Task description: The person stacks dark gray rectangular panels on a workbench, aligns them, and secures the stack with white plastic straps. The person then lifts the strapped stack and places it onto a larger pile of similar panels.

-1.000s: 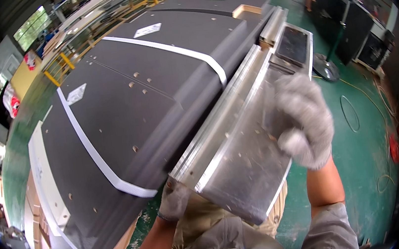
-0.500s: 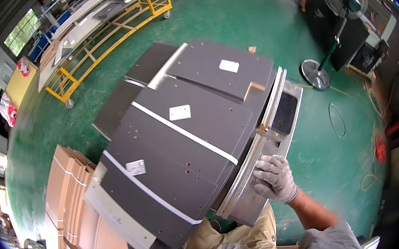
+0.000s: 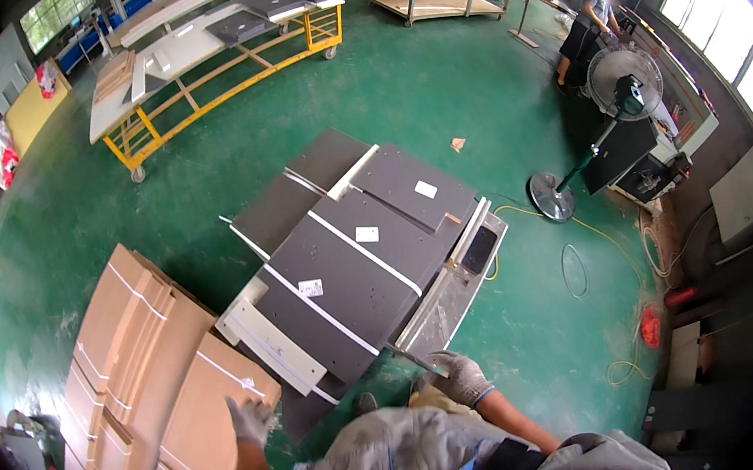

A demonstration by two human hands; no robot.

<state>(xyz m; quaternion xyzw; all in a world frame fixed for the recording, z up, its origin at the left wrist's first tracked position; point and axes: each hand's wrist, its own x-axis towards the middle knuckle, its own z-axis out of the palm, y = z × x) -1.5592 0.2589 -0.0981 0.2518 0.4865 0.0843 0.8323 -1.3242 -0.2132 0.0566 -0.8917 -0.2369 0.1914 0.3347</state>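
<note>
Before me lies a stack of dark grey panels bound with white straps, with paper labels on the upper boards. Along its right side runs a long metal-topped table with a dark rectangular inset. My right hand, in a grey-white work glove, is at the table's near corner; whether its fingers grip the edge is unclear. My left hand, also gloved, hovers with fingers apart beside strapped light-brown panels. A pale narrow board stands out at the stack's left side.
Beyond the stack is a yellow-framed trolley carrying boards. A second trolley stands further back. On the right are a pedestal fan, a loop of hose on the green floor, and a person at a bench.
My view has risen and drawn back from the stack. My right hand has moved from the metal top to its near corner. My left hand has come into view.
</note>
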